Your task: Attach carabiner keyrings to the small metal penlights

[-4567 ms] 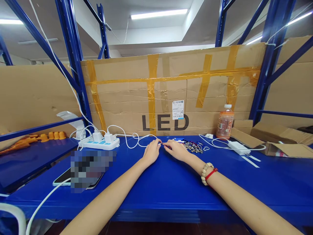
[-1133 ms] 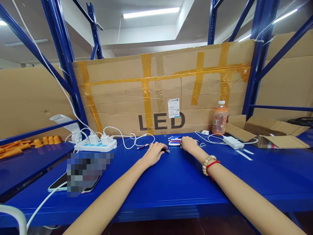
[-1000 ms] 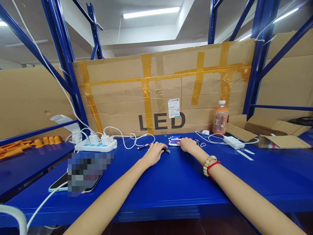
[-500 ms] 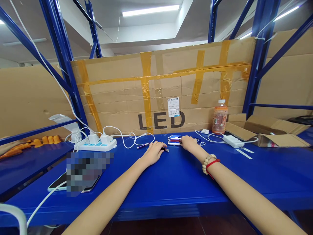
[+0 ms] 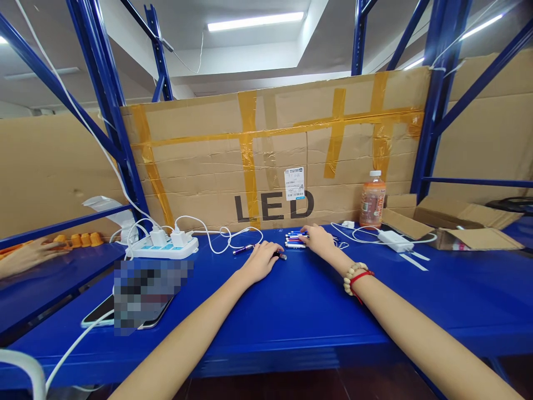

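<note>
My left hand (image 5: 263, 260) rests low over the blue tabletop, fingers curled down over a dark pen whose end (image 5: 282, 256) sticks out on the right. Just left of that hand lies a purple pen (image 5: 241, 250). To the right, several blue, purple and white pens (image 5: 295, 240) lie side by side in a row. My right hand (image 5: 317, 240) is at the right ends of this row, its thumb and fingers apart and touching the pens. Its palm hides part of them.
A white power strip (image 5: 162, 248) with plugs and cables stands left, behind stacked phones (image 5: 100, 311), partly blurred. On the right are an orange drink bottle (image 5: 372, 201), a white adapter (image 5: 395, 241) and an open cardboard box (image 5: 474, 236). Another person's hand (image 5: 31, 255) is at far left.
My right hand's fingers have spread and shifted slightly left over the pens. My left hand stays in place. At far left, the other person's hand has come into view near the orange pieces.
</note>
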Available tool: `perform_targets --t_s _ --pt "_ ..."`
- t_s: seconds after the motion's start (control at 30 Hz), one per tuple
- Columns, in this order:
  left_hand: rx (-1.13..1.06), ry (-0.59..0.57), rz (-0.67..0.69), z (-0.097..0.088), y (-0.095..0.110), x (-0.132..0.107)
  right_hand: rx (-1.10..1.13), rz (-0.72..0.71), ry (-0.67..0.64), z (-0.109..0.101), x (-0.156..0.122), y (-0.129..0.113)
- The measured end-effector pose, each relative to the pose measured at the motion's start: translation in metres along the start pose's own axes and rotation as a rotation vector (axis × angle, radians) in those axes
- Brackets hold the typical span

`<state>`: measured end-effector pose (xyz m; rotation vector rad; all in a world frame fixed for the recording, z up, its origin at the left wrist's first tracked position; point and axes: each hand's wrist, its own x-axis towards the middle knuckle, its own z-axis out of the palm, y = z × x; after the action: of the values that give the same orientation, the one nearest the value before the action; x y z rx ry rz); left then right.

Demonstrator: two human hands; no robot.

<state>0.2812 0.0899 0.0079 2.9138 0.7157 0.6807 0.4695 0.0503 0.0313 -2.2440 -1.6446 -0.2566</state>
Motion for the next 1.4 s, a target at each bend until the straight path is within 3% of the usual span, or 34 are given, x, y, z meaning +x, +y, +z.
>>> perform_targets --t_s 0.13,0.6,0.7,0.83,1.03,1.23,1.4 --pt "0.006 -0.003 0.0 0.0 0.0 0.0 0.13 -0.126 0.021 0.007 0.001 -0.006" --pt "0.001 -0.006 -0.013 -0.001 0.002 0.0 -0.029 0.087 -0.045 0.003 0.004 0.0" --pt "0.0 -0.006 -0.016 -0.001 0.002 0.001 -0.004 0.065 -0.089 0.003 0.006 0.003" --pt "0.011 -0.004 -0.009 -0.001 0.002 0.0 -0.012 -0.032 -0.017 0.002 0.004 0.001" --pt "0.008 0.001 -0.013 -0.001 0.003 0.0 -0.001 0.032 -0.038 -0.001 0.0 -0.005" --pt "0.009 -0.004 -0.024 -0.001 0.003 0.0 0.057 -0.029 -0.056 0.004 0.002 -0.003" --pt "0.004 -0.01 -0.032 -0.001 0.003 0.001 0.053 0.012 -0.05 0.001 0.004 0.0"
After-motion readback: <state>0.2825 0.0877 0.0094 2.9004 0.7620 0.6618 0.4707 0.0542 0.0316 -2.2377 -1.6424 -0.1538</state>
